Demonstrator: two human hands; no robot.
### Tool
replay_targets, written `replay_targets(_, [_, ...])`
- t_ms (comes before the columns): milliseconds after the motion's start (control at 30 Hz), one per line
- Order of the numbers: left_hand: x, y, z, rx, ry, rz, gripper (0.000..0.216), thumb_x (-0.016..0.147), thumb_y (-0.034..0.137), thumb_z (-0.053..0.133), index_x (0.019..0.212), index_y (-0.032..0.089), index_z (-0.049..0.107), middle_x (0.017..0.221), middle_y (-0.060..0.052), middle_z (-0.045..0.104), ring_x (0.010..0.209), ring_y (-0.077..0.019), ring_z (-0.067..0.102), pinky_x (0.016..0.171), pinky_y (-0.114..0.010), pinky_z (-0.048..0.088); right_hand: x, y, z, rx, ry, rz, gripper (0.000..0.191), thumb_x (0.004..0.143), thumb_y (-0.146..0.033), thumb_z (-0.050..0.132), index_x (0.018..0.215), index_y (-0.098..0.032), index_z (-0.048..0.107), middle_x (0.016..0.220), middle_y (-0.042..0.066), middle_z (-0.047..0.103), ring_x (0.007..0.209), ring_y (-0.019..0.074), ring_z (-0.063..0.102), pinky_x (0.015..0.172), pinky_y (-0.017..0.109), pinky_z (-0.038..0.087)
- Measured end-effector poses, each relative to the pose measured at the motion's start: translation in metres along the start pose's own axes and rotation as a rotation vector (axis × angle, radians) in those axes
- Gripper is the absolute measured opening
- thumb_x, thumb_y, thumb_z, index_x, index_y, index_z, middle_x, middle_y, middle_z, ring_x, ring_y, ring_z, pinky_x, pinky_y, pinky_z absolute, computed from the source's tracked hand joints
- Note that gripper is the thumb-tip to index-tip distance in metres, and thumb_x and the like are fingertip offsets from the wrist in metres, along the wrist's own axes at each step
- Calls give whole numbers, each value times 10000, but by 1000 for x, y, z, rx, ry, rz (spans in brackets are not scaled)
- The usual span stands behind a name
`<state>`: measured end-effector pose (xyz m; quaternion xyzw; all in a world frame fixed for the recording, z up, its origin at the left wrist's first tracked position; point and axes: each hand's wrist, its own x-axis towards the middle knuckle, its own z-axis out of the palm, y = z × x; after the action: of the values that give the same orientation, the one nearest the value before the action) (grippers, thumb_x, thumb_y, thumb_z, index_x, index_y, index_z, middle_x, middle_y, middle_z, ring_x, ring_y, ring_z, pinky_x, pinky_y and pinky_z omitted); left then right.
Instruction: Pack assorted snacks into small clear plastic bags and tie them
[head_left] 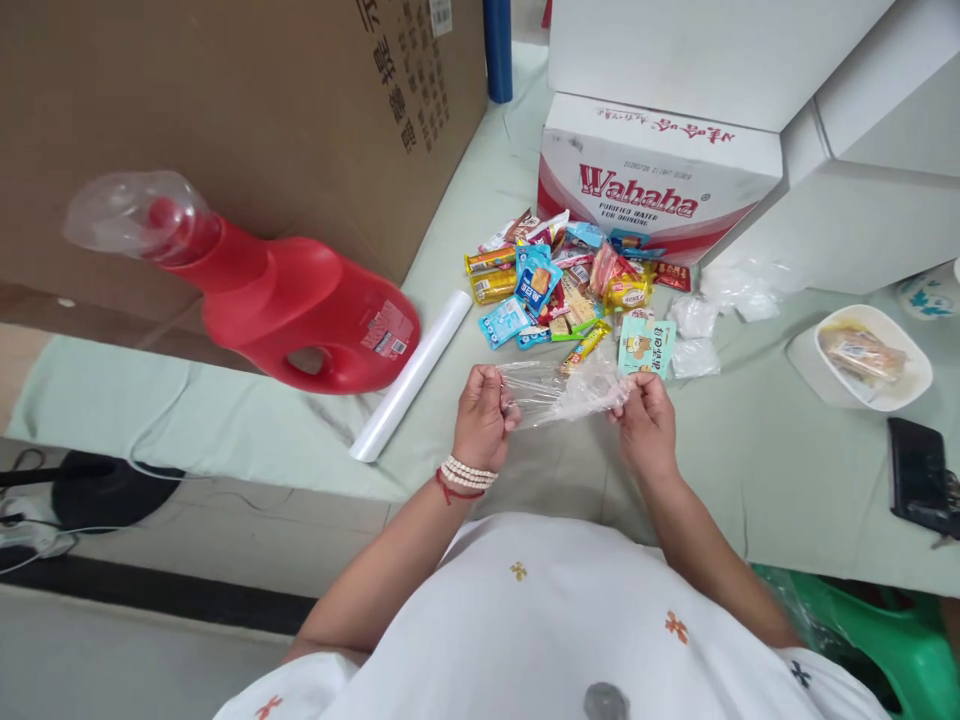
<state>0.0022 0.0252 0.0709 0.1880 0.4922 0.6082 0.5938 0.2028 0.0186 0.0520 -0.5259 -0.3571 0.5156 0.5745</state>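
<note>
Plastic film [553, 394] between both hands [480, 415] [648, 425]

Left forearm [397, 560] angled toward 1 o'clock, right forearm [712, 555] toward 11 o'clock. Left hand [481, 420] at 9 o'clock of right hand [650, 425], nearly level, gap between. Both hands pinched, fingers [511, 408] curled inward, left ones toward 3 o'clock.
</note>
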Motion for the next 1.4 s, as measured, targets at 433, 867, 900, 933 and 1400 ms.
replay_targets(433, [-25, -16, -40, 12, 183, -355, 334, 753, 376, 818, 906, 169, 605, 853, -29, 687, 743, -143, 705, 481, -154, 481, -3, 13, -2, 274, -19, 234, 411, 769, -430, 840, 881, -245, 490, 760, -50, 513, 611, 83, 428, 611, 229, 443])
replay_targets(867, [-11, -34, -32, 204, -209, -477, 395, 734, 454, 797, 698, 184, 510, 576, 68, 484, 398, -32, 324, 397, -163, 183, -14, 7, -32, 153, 37, 130, 389, 786, -476, 842, 847, -227, 549, 757, -40, 552, 636, 83, 457, 610, 219, 463])
replay_targets(900, [-13, -33, -35, 333, -220, -345, 390, 771, 476, 758, 683, 188, 510, 581, 59, 486, 421, -48, 345, 422, -178, 234, -11, 4, -39, 156, 60, 146, 394, 767, -462, 858, 844, -224, 554, 757, -39, 553, 640, 82, 465, 602, 211, 464])
replay_targets(933, [-16, -33, -36, 482, -241, -181, 380, 794, 486, 736, 678, 190, 528, 605, 41, 512, 465, -70, 397, 466, -198, 305, -9, 1, -44, 172, 63, 188, 396, 748, -444, 873, 839, -220, 560, 761, -36, 558, 642, 80, 471, 593, 203, 464])
replay_targets(1400, [3, -50, -12, 961, -545, 548, 265, 915, 471, 627, 1000, 225, 676, 1057, -126, 695, 1038, -282, 622, 975, -444, 447, -16, -19, -57, 535, -10, 590, 276, 706, -118, 847, 829, -158, 604, 769, -6, 567, 609, 40, 490, 485, 87, 467])
